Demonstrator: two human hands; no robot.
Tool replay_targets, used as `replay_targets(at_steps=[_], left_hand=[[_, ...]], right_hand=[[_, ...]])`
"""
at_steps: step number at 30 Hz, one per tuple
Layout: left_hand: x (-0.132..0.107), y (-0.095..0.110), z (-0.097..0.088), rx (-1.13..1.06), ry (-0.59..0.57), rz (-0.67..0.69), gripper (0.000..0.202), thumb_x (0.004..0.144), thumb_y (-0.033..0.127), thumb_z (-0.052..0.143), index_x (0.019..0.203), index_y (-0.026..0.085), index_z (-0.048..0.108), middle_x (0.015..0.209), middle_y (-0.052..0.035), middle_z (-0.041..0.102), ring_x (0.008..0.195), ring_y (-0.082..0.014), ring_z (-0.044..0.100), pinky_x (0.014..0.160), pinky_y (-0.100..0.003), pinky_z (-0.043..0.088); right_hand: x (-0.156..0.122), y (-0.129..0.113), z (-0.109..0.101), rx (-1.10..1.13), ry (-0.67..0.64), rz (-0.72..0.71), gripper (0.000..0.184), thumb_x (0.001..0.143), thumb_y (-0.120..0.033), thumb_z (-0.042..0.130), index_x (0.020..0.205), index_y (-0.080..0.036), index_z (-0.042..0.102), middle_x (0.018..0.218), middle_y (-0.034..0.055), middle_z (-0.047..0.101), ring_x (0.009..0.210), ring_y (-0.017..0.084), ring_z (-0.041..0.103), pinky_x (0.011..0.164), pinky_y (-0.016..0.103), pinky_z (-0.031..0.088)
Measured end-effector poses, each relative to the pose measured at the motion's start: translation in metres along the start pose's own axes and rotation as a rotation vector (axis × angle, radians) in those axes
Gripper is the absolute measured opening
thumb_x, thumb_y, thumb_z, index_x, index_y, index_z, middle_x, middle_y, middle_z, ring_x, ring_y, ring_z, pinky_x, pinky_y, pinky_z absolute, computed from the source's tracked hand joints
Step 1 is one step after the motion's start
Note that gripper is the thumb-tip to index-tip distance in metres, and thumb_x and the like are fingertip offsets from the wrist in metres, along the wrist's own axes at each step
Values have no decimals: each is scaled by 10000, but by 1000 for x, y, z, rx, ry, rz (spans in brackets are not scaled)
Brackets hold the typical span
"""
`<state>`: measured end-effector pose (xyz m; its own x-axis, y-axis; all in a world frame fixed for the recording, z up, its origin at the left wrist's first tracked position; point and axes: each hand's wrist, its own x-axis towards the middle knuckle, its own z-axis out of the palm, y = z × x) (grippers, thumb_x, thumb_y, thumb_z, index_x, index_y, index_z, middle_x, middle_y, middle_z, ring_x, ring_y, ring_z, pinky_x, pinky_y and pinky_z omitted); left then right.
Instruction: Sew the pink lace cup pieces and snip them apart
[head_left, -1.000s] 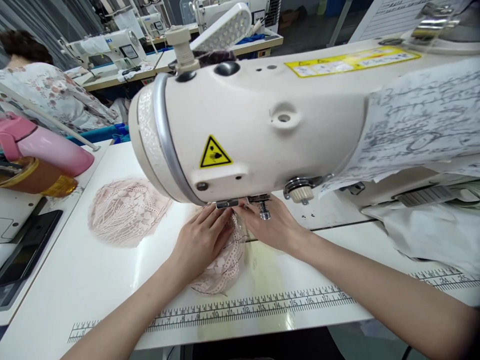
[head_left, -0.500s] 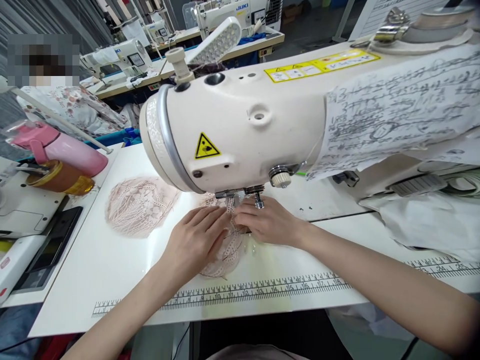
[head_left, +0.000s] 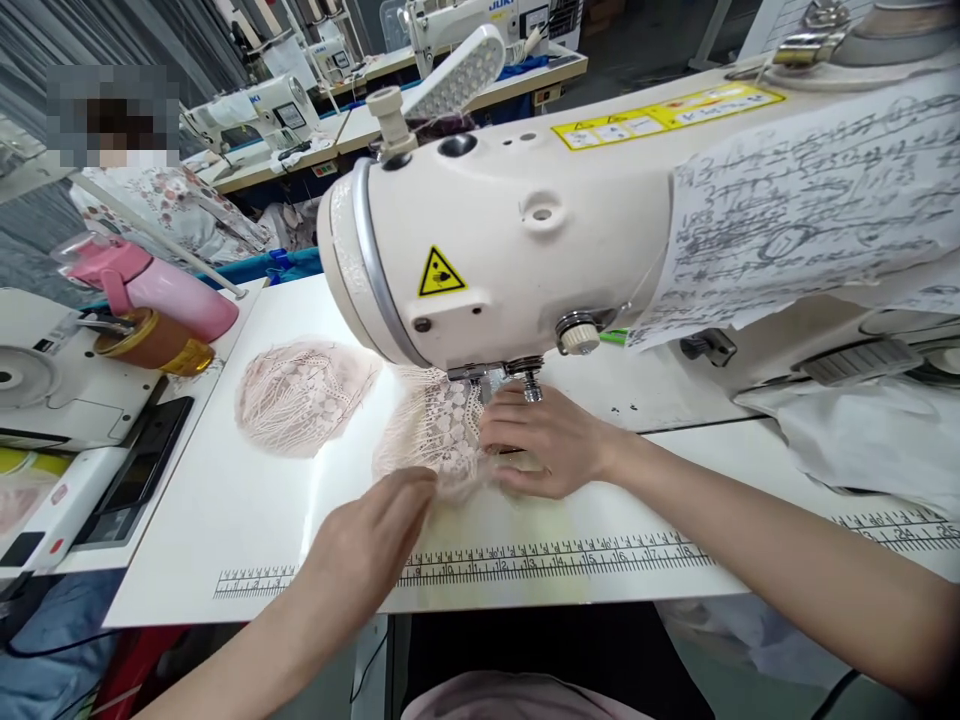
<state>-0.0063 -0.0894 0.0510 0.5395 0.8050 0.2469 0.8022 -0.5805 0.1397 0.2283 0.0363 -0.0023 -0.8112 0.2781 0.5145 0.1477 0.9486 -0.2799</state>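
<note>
Looks to me like the lining-up part of a sewing job: the lace piece (head_left: 442, 425) is lying on the white tabletop (head_left: 202, 560) with its far end running in under the head of the sewing machine (head_left: 495, 240), and both hands are fussing with the near side of it. Left hand (head_left: 367, 535) is at the near edge, fingers pressed together with the tips on the fabric, but the thumb's tucked out of sight so I can't tell if that's a real pinch. Right hand (head_left: 551, 440) sits just beside the presser foot area, fingers bent and close together over the lace's right side, a small gap showing above the thumb; can't tell if anything's nipped in there either. I'd say the next move calls for smoothing that crumpled bit between the hands and keeping the edge in line with the foot (fingertips well clear of the needle, obviously). Hard stuff to see: the needle itself is behind the machine head, the lace's near edge is a blurry bunch, and both forearms run out of frame. A second lace piece (head_left: 304, 400) lies flat off to the left.
</note>
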Motion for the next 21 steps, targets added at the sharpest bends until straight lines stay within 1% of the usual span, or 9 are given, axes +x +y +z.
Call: replay_targets(at_steps=[1,3,5,8,11,14,17,18,21], left_hand=[[4,-1,-6,-74,-19,-104,162,976,157,391,1059,161,530,977,-56,677,750,-121,669,575,-201,501],[14,-4,-16,-166,-77,-204,142,993,230,376,1031,191,507,851,-3,661,589,-100,616,501,-204,461],[25,-8,-19,-192,-158,-172,143,977,317,434,1017,203,509,814,3,649,614,-123,614,513,-226,463],[41,-16,-7,-142,-212,-5,220,916,360,544,1060,194,538,882,-42,657,757,-181,637,601,-280,495],[55,-22,14,-48,-129,131,139,920,237,489,1000,181,589,765,-27,644,678,-179,613,597,-297,467],[63,-23,28,-7,12,225,193,921,194,439,827,180,607,602,12,580,530,-144,534,526,-277,382],[63,-23,32,17,116,301,241,938,236,425,791,170,604,579,12,575,496,-128,506,491,-274,320],[62,-23,32,22,132,317,258,947,263,410,819,164,611,589,6,585,498,-130,511,485,-278,313],[57,-25,33,72,159,332,335,952,403,407,889,150,617,591,-1,588,494,-142,512,461,-296,305]], right_hand=[[1,0,0,-13,-2,-11,204,873,-363,525,892,-166,572,847,8,644,761,142,501,702,308,356],[2,1,1,-64,26,-31,169,892,-323,513,854,-168,568,854,10,643,775,140,500,724,310,373],[2,1,0,-111,87,-50,119,889,-198,473,822,-174,569,848,4,643,773,134,495,717,295,384],[3,1,-2,-137,137,-75,130,866,-141,461,833,-178,581,852,3,641,782,138,503,694,283,399],[2,0,-6,-156,126,-74,144,873,-140,448,841,-184,582,868,3,645,805,142,520,686,286,403],[2,0,-7,-177,103,-61,126,897,-191,451,892,-178,576,924,19,646,859,147,536,670,292,393],[1,2,-4,-188,65,-36,155,922,-307,496,927,-170,568,972,38,642,950,170,538,693,302,404],[1,3,-4,-196,51,-34,149,927,-310,503,913,-176,566,974,32,643,969,170,534,723,307,414],[0,3,-4,-232,27,-45,117,939,-224,471,869,-197,561,955,2,647,980,160,527,797,318,423]])
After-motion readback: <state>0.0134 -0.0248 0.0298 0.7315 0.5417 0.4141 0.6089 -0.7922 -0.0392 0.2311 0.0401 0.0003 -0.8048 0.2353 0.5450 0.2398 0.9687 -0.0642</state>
